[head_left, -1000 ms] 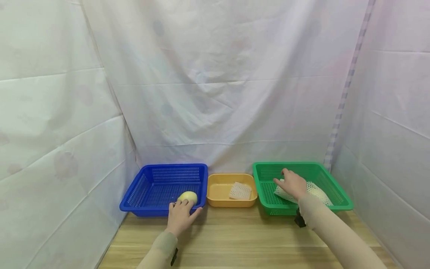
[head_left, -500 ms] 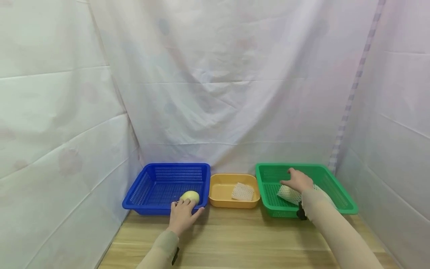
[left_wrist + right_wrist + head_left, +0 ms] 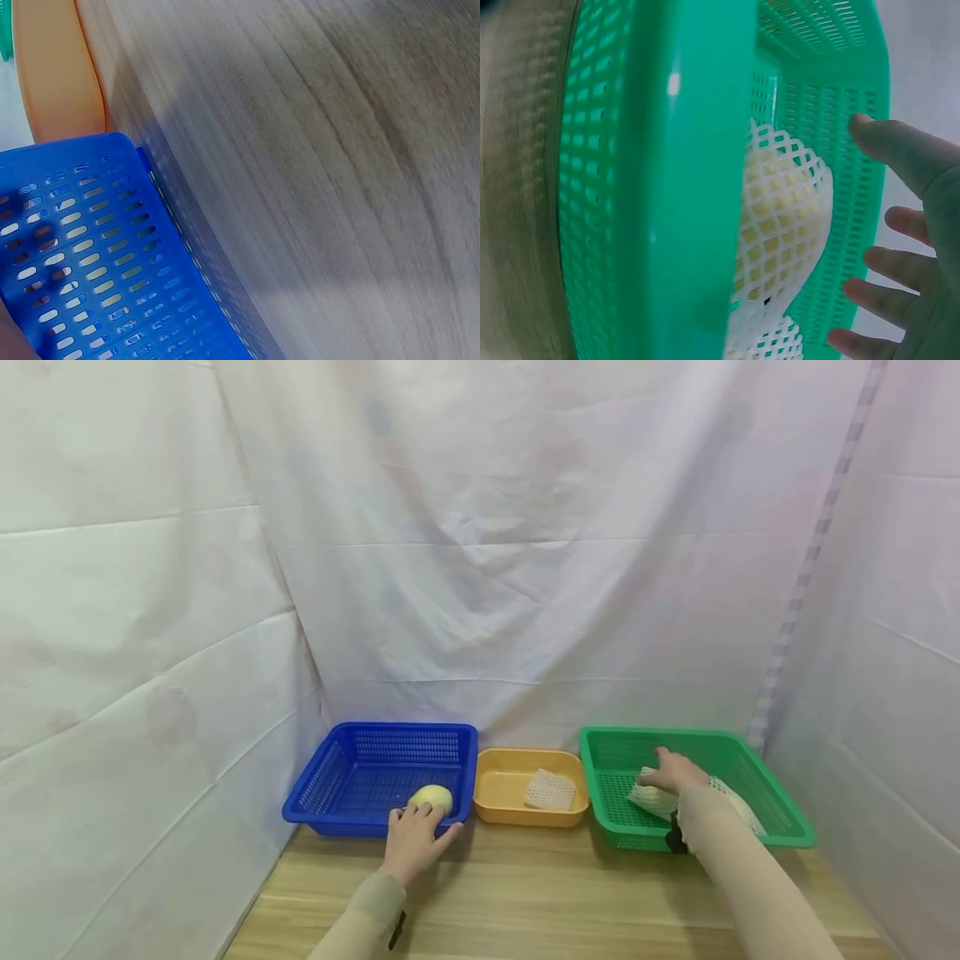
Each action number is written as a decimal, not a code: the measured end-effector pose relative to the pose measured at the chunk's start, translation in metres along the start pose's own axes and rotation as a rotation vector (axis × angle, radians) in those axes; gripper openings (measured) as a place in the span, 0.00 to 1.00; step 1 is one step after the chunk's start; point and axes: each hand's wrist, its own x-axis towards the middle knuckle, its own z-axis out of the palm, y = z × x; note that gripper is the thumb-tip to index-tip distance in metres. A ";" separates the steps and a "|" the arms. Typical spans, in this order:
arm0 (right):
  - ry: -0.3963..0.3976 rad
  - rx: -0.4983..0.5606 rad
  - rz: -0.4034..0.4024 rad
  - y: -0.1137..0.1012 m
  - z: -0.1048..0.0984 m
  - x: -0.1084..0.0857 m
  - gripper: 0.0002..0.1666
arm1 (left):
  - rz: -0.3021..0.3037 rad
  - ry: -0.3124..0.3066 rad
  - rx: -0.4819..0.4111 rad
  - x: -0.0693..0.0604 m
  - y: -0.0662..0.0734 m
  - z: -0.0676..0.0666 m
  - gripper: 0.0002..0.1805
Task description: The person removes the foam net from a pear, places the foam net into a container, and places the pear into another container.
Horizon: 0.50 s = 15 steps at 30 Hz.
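Left of the yellow tray (image 3: 498, 783), the blue basket (image 3: 367, 783) walls off low passage; right of it, the green basket (image 3: 611, 789) does likewise; behind it, the white curtain (image 3: 517, 610) bars the way; above it, open air leads down, the foam net (image 3: 550, 791) taking up the right side; before it, the tabletop (image 3: 532, 877) gives a lane between left sleeve (image 3: 363, 914) and right sleeve (image 3: 753, 881).

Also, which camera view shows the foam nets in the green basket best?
The right wrist view: the foam nets appear large there and the mesh is clear, though the green basket hides part. The head view shows them small, partly behind the right hand and sleeve. The left wrist view shows none.
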 end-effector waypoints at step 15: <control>-0.117 0.030 0.010 0.005 0.009 -0.002 0.54 | -0.009 -0.012 0.006 0.000 0.000 0.000 0.37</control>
